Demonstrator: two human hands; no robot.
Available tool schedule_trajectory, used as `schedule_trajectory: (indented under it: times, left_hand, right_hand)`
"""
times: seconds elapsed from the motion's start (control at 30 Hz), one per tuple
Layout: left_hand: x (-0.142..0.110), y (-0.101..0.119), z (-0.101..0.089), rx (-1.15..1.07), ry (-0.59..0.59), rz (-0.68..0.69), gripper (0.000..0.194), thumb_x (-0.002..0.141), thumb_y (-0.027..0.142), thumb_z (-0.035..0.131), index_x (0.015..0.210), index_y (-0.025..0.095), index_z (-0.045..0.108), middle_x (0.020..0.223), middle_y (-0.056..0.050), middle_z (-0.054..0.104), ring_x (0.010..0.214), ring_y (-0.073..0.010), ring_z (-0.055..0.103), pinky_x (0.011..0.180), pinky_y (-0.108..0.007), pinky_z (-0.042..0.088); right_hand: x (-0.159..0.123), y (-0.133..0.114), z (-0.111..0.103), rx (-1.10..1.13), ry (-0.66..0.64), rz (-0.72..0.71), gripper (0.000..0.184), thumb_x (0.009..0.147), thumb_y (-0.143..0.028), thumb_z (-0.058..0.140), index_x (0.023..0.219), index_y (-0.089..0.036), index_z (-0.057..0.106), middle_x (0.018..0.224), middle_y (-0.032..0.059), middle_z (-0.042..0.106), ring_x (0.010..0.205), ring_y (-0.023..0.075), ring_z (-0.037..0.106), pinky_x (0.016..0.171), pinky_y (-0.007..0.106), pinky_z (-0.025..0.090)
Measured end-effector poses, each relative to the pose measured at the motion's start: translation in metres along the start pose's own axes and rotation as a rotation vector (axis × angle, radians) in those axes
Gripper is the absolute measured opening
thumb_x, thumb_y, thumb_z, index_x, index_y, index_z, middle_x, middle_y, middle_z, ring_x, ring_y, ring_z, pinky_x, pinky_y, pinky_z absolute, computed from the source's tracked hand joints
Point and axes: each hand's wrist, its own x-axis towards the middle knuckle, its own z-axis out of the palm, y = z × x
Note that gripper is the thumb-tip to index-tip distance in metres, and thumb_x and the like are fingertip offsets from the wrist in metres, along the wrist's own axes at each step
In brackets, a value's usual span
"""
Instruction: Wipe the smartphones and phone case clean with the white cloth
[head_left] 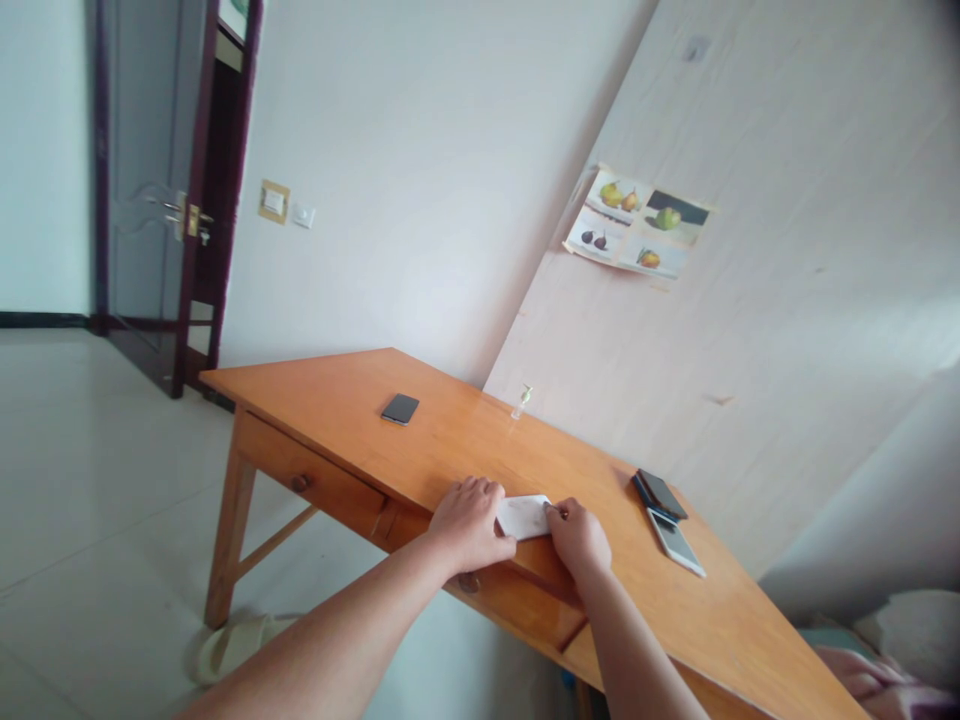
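My left hand [471, 522] and right hand [582, 541] are bare. My left forearm [341, 628] and right forearm [636, 640] are bare too as far as the frame shows, smooth, slim at the wrists [441, 553] and wider toward the frame edge. Fingernails are too small to make out.

Bright, diffuse light leaves pale glare on the right-hand wall [900, 310].

fingers [474, 485] partly hide white object [524, 517]; table [322, 385] cut off
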Motion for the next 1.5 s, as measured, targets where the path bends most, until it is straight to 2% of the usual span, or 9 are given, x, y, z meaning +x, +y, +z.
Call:
schedule_trajectory:
  times: [0.07,0.23,0.33,0.5,0.6,0.77,1.0,1.27,1.5]
  left_hand:
    - [0.0,0.0,0.001,0.008,0.0,0.002,0.039,0.068,0.042,0.067,0.099,0.022,0.054,0.104,-0.01,0.061,0.104,-0.0307,0.055,0.088,-0.041,0.043]
    - [0.0,-0.001,0.002,0.026,-0.007,-0.002,0.03,0.073,0.041,0.062,0.095,0.023,0.055,0.102,-0.01,0.06,0.103,-0.0302,0.054,0.087,-0.041,0.042]
    - [0.0,-0.001,0.002,0.024,-0.013,-0.001,0.034,0.071,0.043,0.063,0.096,0.023,0.055,0.104,-0.01,0.06,0.104,-0.0305,0.054,0.087,-0.041,0.041]
    - [0.0,-0.001,0.003,0.009,0.002,-0.004,0.038,0.069,0.045,0.065,0.098,0.023,0.055,0.105,-0.009,0.06,0.104,-0.0305,0.053,0.087,-0.04,0.041]
    - [0.0,-0.002,0.004,0.008,0.006,0.01,0.038,0.069,0.045,0.065,0.098,0.023,0.054,0.103,-0.009,0.06,0.103,-0.0305,0.053,0.087,-0.04,0.04]
    - [0.0,-0.002,0.004,0.035,0.009,0.016,0.03,0.071,0.043,0.061,0.092,0.023,0.054,0.101,-0.009,0.061,0.1,-0.03,0.054,0.084,-0.04,0.041]
    - [0.0,-0.002,0.006,0.025,0.03,0.008,0.039,0.069,0.044,0.066,0.098,0.023,0.054,0.102,-0.009,0.061,0.101,-0.0293,0.055,0.086,-0.039,0.042]
    - [0.0,-0.002,0.005,0.04,0.011,0.007,0.034,0.071,0.043,0.062,0.095,0.022,0.052,0.101,-0.01,0.061,0.1,-0.0304,0.055,0.084,-0.041,0.041]
    - [-0.001,-0.002,0.004,0.032,0.024,0.01,0.038,0.069,0.044,0.066,0.096,0.022,0.051,0.103,-0.009,0.061,0.1,-0.0297,0.055,0.084,-0.04,0.042]
  right_hand:
    - [-0.004,-0.008,0.006,0.002,-0.024,-0.021,0.026,0.088,-0.042,0.05,0.084,-0.023,0.066,0.077,0.0061,0.07,0.072,0.0192,0.062,0.059,0.026,0.035]
    - [-0.013,-0.032,0.022,0.097,-0.15,-0.214,0.019,0.083,-0.04,0.058,0.083,-0.024,0.069,0.076,-0.0003,0.07,0.072,0.0151,0.061,0.061,0.023,0.037]
    - [-0.007,-0.026,0.017,0.043,-0.133,-0.141,0.02,0.084,-0.04,0.057,0.083,-0.024,0.068,0.077,0.0005,0.071,0.073,0.0155,0.062,0.061,0.023,0.037]
    - [0.004,-0.008,0.0,-0.034,-0.038,-0.001,0.03,0.091,-0.041,0.045,0.09,-0.02,0.067,0.087,0.0096,0.071,0.079,0.0211,0.063,0.06,0.027,0.036]
    - [-0.001,-0.017,0.006,-0.034,-0.061,-0.026,0.026,0.089,-0.04,0.048,0.089,-0.022,0.067,0.083,0.0067,0.072,0.076,0.0191,0.063,0.06,0.025,0.036]
    - [-0.008,-0.039,0.02,0.029,-0.162,-0.171,0.02,0.083,-0.041,0.058,0.086,-0.025,0.07,0.08,-0.0002,0.072,0.074,0.0149,0.062,0.062,0.022,0.038]
    - [0.007,-0.014,0.002,-0.046,-0.04,-0.013,0.031,0.09,-0.039,0.044,0.091,-0.019,0.067,0.085,0.0104,0.071,0.077,0.0218,0.063,0.059,0.027,0.036]
    - [-0.007,-0.04,0.018,-0.003,-0.154,-0.186,0.018,0.082,-0.04,0.059,0.083,-0.025,0.069,0.079,0.0001,0.072,0.073,0.0149,0.062,0.06,0.022,0.036]
    - [0.007,-0.022,0.004,-0.073,-0.044,-0.034,0.028,0.09,-0.038,0.045,0.09,-0.021,0.068,0.085,0.0092,0.072,0.077,0.0204,0.063,0.058,0.026,0.035]
